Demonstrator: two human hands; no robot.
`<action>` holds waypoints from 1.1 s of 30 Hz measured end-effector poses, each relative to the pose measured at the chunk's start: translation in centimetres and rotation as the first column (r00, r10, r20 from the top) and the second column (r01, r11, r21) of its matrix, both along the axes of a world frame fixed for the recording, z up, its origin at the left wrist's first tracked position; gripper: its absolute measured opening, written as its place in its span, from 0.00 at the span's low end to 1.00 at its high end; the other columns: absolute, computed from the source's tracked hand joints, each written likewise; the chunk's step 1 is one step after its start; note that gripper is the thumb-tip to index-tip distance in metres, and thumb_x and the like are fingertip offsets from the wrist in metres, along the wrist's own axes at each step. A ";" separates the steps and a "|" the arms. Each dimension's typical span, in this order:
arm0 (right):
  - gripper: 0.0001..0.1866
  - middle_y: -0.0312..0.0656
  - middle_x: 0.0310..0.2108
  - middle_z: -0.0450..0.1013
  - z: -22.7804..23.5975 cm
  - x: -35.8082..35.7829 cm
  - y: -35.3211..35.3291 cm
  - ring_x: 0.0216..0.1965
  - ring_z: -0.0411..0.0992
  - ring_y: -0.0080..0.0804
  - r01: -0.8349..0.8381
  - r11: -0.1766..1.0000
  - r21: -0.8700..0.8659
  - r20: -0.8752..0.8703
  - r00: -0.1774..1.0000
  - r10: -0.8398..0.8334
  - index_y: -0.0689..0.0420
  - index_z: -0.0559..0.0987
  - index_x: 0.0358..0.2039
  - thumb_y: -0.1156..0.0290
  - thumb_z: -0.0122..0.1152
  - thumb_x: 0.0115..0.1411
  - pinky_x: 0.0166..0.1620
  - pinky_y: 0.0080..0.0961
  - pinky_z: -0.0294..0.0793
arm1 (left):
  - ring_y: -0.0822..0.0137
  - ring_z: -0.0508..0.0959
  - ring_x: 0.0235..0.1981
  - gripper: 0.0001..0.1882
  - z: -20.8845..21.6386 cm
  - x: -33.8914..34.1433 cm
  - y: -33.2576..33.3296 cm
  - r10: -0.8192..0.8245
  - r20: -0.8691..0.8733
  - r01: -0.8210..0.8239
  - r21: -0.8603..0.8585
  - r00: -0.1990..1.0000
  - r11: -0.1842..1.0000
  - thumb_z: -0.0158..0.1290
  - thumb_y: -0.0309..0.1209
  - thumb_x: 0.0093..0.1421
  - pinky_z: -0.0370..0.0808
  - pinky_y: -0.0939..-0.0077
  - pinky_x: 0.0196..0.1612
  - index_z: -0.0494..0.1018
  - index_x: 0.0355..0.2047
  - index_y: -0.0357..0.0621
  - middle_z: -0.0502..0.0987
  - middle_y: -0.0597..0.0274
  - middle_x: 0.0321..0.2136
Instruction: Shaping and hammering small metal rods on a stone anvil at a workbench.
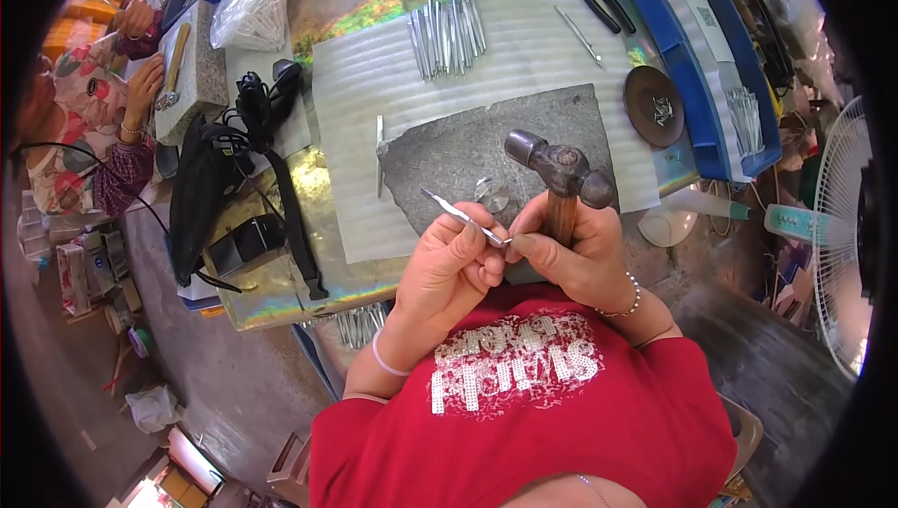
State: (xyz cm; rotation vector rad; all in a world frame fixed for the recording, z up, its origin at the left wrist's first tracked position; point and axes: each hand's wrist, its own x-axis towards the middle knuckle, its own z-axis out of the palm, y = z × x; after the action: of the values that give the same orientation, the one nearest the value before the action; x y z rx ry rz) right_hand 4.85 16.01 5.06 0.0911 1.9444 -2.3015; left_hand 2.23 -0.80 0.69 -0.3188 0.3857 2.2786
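My left hand [447,260] is closed on a slim silver metal rod [453,209], its thin end pointing up and left. My right hand [585,251] grips a ball-peen hammer [564,173] by its wooden handle, head up. Its thumb and finger also pinch at the rod's near end, where a tiny metal piece may sit. Beneath lies a grey stone slab [430,157] with a shiny round patch [491,194] on it. Beyond it is a bundle of similar silver rods [447,37]; one rod [380,154] lies beside the slab's left edge. A brown round dish [640,120] holds small metal pieces.
Black-handled pliers [599,1] and another rod [578,36] lie at the far right, near a long blue tray [716,138]. A white fan [842,237] stands right. Left are a black bag [201,199] and a co-worker's hands [142,87] near a second hammer [176,64].
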 end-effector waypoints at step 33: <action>0.16 0.43 0.32 0.71 -3.4 -1.8 2.1 0.27 0.70 0.29 0.012 0.901 0.434 -0.141 0.988 0.055 0.62 0.67 0.46 0.77 0.53 0.56 0.31 0.29 0.71 | 0.72 0.77 0.27 0.05 0.0 -2.5 -0.9 -0.081 -0.590 -0.307 -0.527 0.803 0.793 0.44 0.18 0.61 0.76 0.81 0.32 0.67 0.37 0.39 0.76 0.54 0.32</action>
State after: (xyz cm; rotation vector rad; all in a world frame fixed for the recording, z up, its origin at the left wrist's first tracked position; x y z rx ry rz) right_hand 3.02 18.08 1.64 -0.0660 2.4905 -1.8635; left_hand -0.23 -1.65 0.68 0.0823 1.4810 2.2795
